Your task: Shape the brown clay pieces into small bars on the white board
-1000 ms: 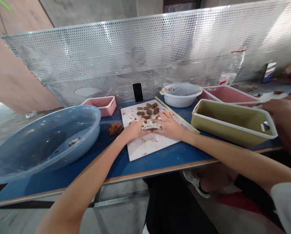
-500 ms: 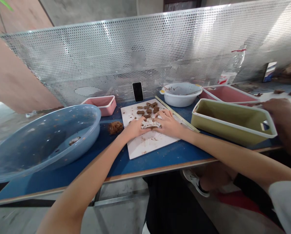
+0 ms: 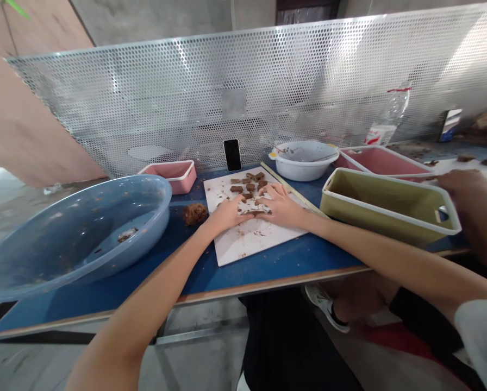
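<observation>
My left hand [image 3: 228, 213] and my right hand [image 3: 281, 206] meet over a white board [image 3: 237, 247] on the blue table. Their thumbs come together at a small brown clay-like piece [image 3: 255, 213], mostly covered by the fingers. Both hands are curled, closed around this piece at the board's surface. Just beyond them, several brown blocks [image 3: 236, 189] of the same look lie on the board. Crumbs and brown smears mark its near part. Left of the board, close to my left wrist, sits a rough brown lump [image 3: 195, 214].
A large blue basin [image 3: 145, 217] stands left, a small pink bin [image 3: 186, 182] behind it. A phone [image 3: 232, 155] leans on the perforated screen. Right are a pale stick [image 3: 286, 182], white basin [image 3: 304, 169], green bin [image 3: 382, 217], pink bin [image 3: 390, 161], bottle [image 3: 390, 117] and another person's arm [image 3: 472, 201].
My hands stay almost in place around the brown piece. The whole view has shifted very slightly.
</observation>
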Action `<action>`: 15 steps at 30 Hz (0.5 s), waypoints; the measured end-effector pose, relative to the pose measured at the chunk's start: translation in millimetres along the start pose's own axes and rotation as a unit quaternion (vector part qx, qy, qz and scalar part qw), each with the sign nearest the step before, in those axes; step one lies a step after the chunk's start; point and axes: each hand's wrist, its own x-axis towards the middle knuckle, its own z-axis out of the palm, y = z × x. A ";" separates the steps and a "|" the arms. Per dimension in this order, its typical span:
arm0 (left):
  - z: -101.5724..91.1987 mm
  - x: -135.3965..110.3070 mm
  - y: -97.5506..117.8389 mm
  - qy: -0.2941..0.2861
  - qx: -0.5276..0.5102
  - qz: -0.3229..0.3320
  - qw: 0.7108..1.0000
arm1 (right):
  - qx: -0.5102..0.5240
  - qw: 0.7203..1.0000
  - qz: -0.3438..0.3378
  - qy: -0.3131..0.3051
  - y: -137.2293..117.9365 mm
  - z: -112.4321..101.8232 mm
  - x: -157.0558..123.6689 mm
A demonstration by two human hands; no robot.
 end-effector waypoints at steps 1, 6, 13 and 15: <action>-1.1 -0.3 1.1 -0.002 -0.004 0.003 1.000 | 0.006 1.000 -0.020 -0.020 3.0 -2.5 4.4; -2.1 -1.4 0.2 0.007 -0.011 0.021 1.000 | 0.034 0.995 -0.056 -0.071 14.1 -12.8 21.9; 3.9 -1.2 -5.4 0.012 0.013 0.008 1.000 | 0.025 0.999 -0.028 -0.027 16.3 -3.1 13.7; 4.6 0.0 -5.0 0.015 0.018 0.002 1.000 | 0.019 0.999 -0.020 -0.020 15.9 -0.1 12.3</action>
